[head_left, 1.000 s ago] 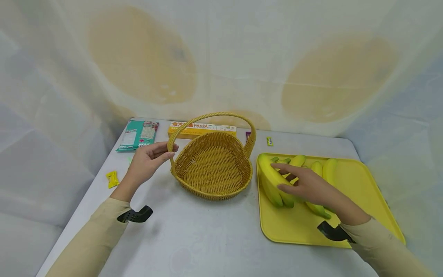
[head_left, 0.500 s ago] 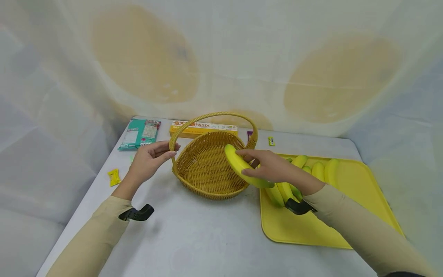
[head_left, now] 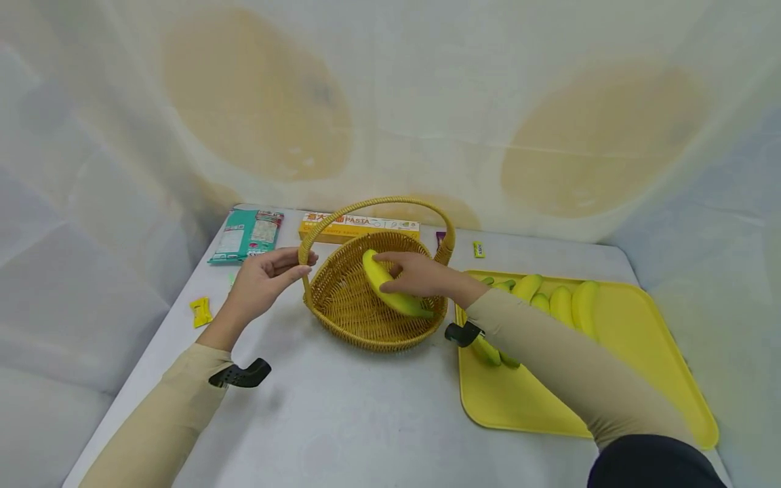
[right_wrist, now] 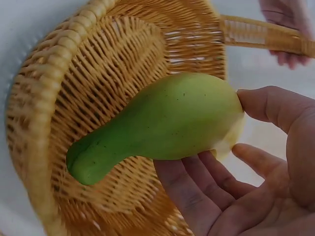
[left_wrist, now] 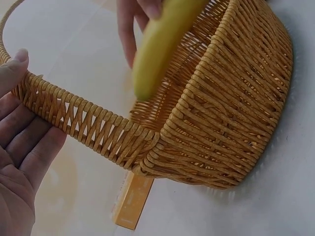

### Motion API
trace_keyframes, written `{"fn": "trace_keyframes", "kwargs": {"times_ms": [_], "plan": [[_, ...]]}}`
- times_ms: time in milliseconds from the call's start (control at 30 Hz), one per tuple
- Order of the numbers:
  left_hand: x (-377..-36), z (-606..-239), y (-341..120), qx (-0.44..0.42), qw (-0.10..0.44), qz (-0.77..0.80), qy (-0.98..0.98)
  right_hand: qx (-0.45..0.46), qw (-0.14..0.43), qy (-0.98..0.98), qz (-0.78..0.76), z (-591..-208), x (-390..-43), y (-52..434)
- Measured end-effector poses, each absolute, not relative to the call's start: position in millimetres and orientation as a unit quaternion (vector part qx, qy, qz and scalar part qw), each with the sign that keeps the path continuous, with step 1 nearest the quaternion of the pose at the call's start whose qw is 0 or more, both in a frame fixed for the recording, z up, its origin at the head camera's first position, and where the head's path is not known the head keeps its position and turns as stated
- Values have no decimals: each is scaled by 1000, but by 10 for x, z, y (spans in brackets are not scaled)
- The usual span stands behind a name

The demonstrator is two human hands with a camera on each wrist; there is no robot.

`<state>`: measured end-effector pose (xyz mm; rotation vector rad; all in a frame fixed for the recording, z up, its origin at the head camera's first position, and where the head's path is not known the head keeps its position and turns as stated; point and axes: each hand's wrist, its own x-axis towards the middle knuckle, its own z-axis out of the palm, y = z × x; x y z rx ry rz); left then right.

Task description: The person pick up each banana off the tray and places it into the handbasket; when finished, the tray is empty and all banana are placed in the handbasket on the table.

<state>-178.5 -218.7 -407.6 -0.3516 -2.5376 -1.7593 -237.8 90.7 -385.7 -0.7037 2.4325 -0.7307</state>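
A yellow banana [head_left: 399, 303] with a green stem end hangs tilted inside the wicker basket [head_left: 366, 344]. My right hand [head_left: 421, 274] pinches it between thumb and fingers from the right. Up close in the right wrist view, the green stem end [right_wrist: 93, 157] points toward the basket's wall. My left hand [head_left: 262, 281] holds the basket's upright handle [head_left: 303, 254] on its left side. There the thumb [left_wrist: 15, 71] lies on one side of the handle and the fingers [left_wrist: 37, 150] on the other. The basket floor is partly hidden behind the banana and right hand.
At right, several bananas [head_left: 561, 305] lie on a yellow tray [head_left: 518, 407], partly covered by my right sleeve. Behind the basket stand a pasta box [head_left: 312, 232] and a teal bag [head_left: 244, 236]. Small wrapped candies lie around: a yellow one [head_left: 201, 312] and a green one [head_left: 478, 249].
My right hand has lifted a banana off the tray and carried it left, over the rim and into the basket. My left hand has stayed on the handle.
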Motion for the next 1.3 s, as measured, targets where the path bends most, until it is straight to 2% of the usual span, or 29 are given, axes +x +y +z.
{"fn": "trace_keyframes", "kwargs": {"times_ms": [233, 500, 833, 1300], "plan": [[-1780, -4072, -2188, -116, 18, -568, -814, -259, 286, 883, -267, -4112, -2399, 600], [-1768, -4075, -2177, -119, 16, -569, -813, -251, 294, 886, -257, -4300, -2343, 331], [-1784, -4067, -2201, -123, 19, -564, -816, -240, 332, 872, -267, -4221, -2305, 172], [-1776, -4056, -2196, -118, 15, -567, -815, -254, 330, 874, -249, -4201, -2306, 203]]}}
